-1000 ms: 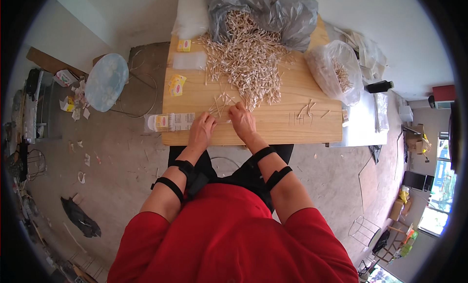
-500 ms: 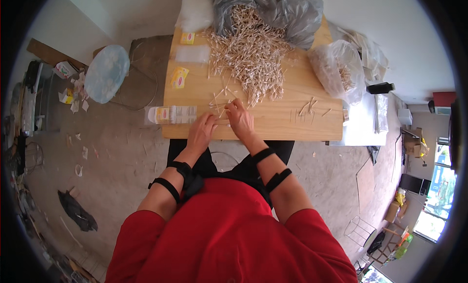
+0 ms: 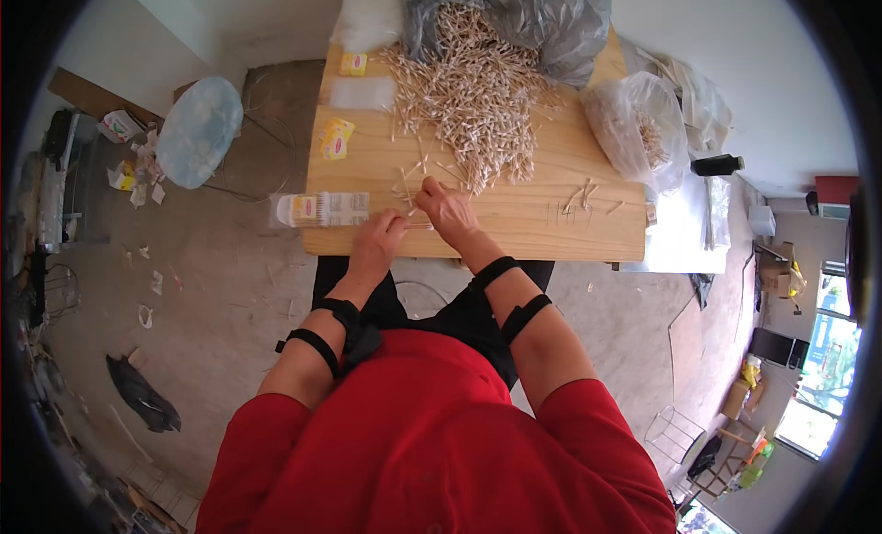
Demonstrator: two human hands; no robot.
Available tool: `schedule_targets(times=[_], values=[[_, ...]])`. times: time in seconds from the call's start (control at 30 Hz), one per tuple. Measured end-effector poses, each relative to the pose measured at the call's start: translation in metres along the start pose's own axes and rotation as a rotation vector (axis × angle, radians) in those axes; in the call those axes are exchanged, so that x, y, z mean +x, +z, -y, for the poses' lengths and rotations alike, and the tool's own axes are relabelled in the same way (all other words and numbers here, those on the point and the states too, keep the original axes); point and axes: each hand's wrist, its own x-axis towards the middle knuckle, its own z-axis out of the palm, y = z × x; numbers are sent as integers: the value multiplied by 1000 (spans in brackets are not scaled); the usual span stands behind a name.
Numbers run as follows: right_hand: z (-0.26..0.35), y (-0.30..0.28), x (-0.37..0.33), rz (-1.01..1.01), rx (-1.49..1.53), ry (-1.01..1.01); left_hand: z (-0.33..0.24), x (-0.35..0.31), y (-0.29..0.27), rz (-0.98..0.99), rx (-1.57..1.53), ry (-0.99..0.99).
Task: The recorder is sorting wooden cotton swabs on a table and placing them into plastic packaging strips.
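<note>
Holding swabs in left hand, one swab heap, one clear pack

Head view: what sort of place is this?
Probably a small workshop or storeroom: loose cotton swabs are heaped on a plain wooden table, and paper scraps and other litter lie about the bare, hard floor.

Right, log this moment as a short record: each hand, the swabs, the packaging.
Left hand: pinching a few cotton swabs
Right hand: beside the left, fingers curled; grip unclear
Main heap: swabs on the wooden table, partly inside a grey plastic bag
Clear packet: yellow label, swabs visible, left of the left hand
Yellow cards: along the table's left side
Clear bag: swabs inside, at the table's right edge
</note>
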Motion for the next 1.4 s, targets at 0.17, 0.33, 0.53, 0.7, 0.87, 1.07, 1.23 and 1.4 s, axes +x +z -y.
schedule_targets(times=[0.17,0.33,0.53,0.7,0.87,1.07,1.23,1.4], values=[[17,14,-4,-29,124,257,-3,-4,6,36,78,0],[36,17,-26,-128,275,423,-2,-3,4,-15,46,21],[6,-3,-54,-201,292,478,-2,-2,-1,-24,12,41],[-24,-24,-55,-167,216,452,1,-5,3,26,10,27],[-13,-23,-47,-172,221,405,-5,-2,4,-1,37,-32],[2,6,-27,-18,82,206,-10,5,3,-22,106,2],[0,1,2,-153,143,350,-3,0,2,27,76,-10],[-27,2,19,93,68,201,-3,-2,2,60,68,-40]])
